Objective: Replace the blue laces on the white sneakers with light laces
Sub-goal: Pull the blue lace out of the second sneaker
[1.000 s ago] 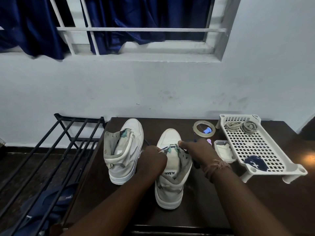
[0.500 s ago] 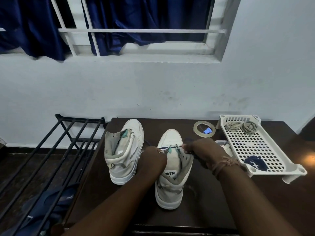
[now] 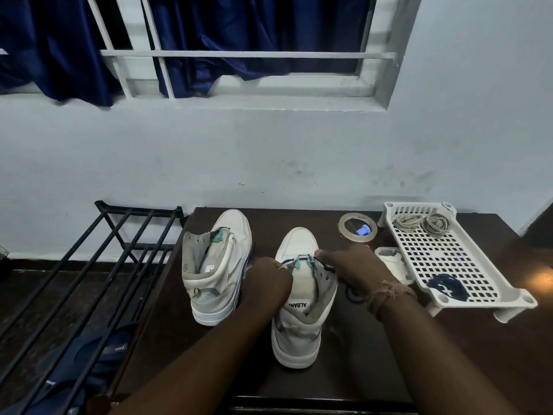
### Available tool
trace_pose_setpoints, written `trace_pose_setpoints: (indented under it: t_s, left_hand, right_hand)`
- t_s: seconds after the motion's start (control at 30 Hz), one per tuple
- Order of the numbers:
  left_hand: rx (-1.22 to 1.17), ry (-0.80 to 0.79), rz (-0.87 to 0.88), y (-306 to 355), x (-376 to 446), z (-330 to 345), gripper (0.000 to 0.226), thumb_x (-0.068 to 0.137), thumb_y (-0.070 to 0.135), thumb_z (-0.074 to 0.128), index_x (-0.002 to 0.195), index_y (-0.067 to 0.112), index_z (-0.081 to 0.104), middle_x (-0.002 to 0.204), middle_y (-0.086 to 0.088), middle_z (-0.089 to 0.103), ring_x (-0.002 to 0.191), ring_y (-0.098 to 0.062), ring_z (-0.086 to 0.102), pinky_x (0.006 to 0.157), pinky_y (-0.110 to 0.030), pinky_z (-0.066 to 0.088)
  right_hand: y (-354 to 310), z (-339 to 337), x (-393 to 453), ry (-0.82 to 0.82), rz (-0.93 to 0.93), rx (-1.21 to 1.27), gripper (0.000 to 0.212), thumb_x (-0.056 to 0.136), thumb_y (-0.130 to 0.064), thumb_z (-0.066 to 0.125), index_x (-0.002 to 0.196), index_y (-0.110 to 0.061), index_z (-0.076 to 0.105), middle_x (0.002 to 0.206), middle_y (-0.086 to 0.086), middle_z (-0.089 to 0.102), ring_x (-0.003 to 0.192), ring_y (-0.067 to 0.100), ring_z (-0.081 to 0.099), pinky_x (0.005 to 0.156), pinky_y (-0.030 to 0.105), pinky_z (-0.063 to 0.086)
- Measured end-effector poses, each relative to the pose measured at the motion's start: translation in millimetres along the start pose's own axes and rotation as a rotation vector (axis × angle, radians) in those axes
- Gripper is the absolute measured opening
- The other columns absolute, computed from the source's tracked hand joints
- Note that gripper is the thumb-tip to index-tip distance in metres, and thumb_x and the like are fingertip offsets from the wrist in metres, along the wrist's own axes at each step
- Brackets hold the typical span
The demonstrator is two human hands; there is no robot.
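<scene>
Right sneaker (image 3: pixel 300 298) sits on the surface (image 3: pixel 344 369), heel toward the person, blue lace (image 3: pixel 299 260) in its lowest eyelets only. Left hand (image 3: pixel 267 280) and right hand (image 3: pixel 354 269) each have a narrow pinch grip on the lace. Lace is probably light, limp, snag-prone: hold near the eyelet, brace the stiff upper. Light laces (image 3: pixel 422 223) coiled in tray (image 3: pixel 484 298).

Bare forearms, brown braided thread band (image 3: pixel 386 293) around right wrist
</scene>
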State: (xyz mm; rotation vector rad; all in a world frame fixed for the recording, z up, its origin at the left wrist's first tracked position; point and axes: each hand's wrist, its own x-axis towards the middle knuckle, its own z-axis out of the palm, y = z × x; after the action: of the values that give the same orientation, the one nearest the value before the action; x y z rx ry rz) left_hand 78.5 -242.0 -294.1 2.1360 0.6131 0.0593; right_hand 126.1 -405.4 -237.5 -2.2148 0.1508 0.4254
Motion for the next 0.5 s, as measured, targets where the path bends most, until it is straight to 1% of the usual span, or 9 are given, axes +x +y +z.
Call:
trace_pose_setpoints:
  t_s: [0.03, 0.1, 0.2, 0.23, 0.33, 0.4, 0.43, 0.47, 0.5]
  left_hand:
    - [-0.001, 0.001, 0.000, 0, 0, 0, 0.018, 0.082, 0.020, 0.058, 0.065, 0.014, 0.061, 0.077, -0.008, 0.069, 0.089, -0.032, 0.068, 0.070, -0.030, 0.044]
    - [-0.006, -0.004, 0.000, -1, 0, -1, 0.018, 0.082, 0.019, 0.057, 0.065, 0.015, 0.060, 0.079, -0.009, 0.069, 0.090, -0.032, 0.068, 0.070, -0.030, 0.044]
    - [-0.008, -0.019, 0.000, 1, -1, -2, 0.015, 0.081, 0.021, 0.057, 0.068, 0.015, 0.064, 0.080, -0.007, 0.071, 0.090, -0.031, 0.069, 0.075, -0.033, 0.050]
    - [-0.017, -0.026, 0.002, 2, -2, -3, 0.016, 0.078, 0.023, 0.056, 0.067, 0.014, 0.063, 0.080, -0.009, 0.071, 0.089, -0.031, 0.069, 0.076, -0.034, 0.051]
    - [-0.039, -0.036, 0.011, 4, -5, -4, 0.020, 0.062, 0.029, 0.046, 0.056, 0.012, 0.055, 0.075, -0.012, 0.068, 0.086, -0.036, 0.068, 0.067, -0.034, 0.045]
    - [-0.036, -0.041, 0.004, 5, -6, -4, 0.020, 0.060, 0.029, 0.044, 0.055, 0.012, 0.052, 0.067, -0.011, 0.063, 0.083, -0.037, 0.066, 0.065, -0.034, 0.042]
    - [-0.033, -0.044, 0.000, 5, -6, -4, 0.020, 0.062, 0.029, 0.045, 0.056, 0.012, 0.053, 0.064, -0.010, 0.062, 0.081, -0.036, 0.066, 0.066, -0.033, 0.044]
    - [-0.027, -0.045, -0.001, 4, -6, -4, 0.018, 0.066, 0.027, 0.048, 0.058, 0.012, 0.055, 0.066, -0.009, 0.063, 0.083, -0.036, 0.067, 0.067, -0.033, 0.045]
    - [-0.017, -0.044, -0.001, 3, -5, -4, 0.017, 0.071, 0.025, 0.051, 0.060, 0.013, 0.057, 0.072, -0.010, 0.067, 0.087, -0.035, 0.068, 0.069, -0.033, 0.046]
  right_hand:
    - [0, 1, -2, -0.045, 0.007, -0.037, 0.039, 0.083, -0.039, 0.073, 0.061, -0.010, 0.061, 0.061, 0.005, 0.060, 0.056, 0.015, 0.052, 0.055, 0.026, 0.037]
    - [-2, 1, -3, -0.035, -0.025, -0.046, 0.033, 0.084, -0.032, 0.074, 0.069, -0.003, 0.067, 0.065, 0.007, 0.064, 0.057, 0.015, 0.054, 0.055, 0.026, 0.039]
    - [-4, 2, 2, 0.112, -0.106, 0.159, 0.028, 0.086, -0.028, 0.070, 0.065, -0.009, 0.071, 0.062, 0.005, 0.068, 0.061, 0.019, 0.059, 0.068, 0.034, 0.048]
    - [-6, 1, 3, 0.143, -0.128, 0.234, 0.032, 0.088, -0.029, 0.067, 0.061, -0.012, 0.069, 0.057, 0.002, 0.065, 0.057, 0.020, 0.057, 0.066, 0.039, 0.047]
    - [-19, -5, 5, 0.140, -0.181, 0.706, 0.042, 0.097, -0.029, 0.057, 0.058, -0.015, 0.059, 0.052, 0.005, 0.052, 0.047, 0.019, 0.042, 0.054, 0.034, 0.033]
    - [-26, -9, 4, 0.056, -0.167, 1.046, 0.040, 0.103, -0.031, 0.049, 0.068, -0.012, 0.051, 0.062, 0.012, 0.059, 0.048, 0.019, 0.043, 0.052, 0.030, 0.034]
    - [-23, -9, 8, 0.042, -0.140, 1.072, 0.040, 0.103, -0.034, 0.047, 0.070, -0.013, 0.046, 0.062, 0.013, 0.059, 0.048, 0.021, 0.044, 0.052, 0.030, 0.035]
    - [-18, -8, 11, 0.065, -0.101, 0.985, 0.040, 0.100, -0.040, 0.049, 0.070, -0.014, 0.044, 0.059, 0.010, 0.056, 0.048, 0.022, 0.044, 0.052, 0.031, 0.035]
    - [-11, -5, 13, 0.110, -0.068, 0.792, 0.040, 0.093, -0.047, 0.052, 0.071, -0.015, 0.045, 0.059, 0.008, 0.053, 0.050, 0.023, 0.046, 0.053, 0.033, 0.037]
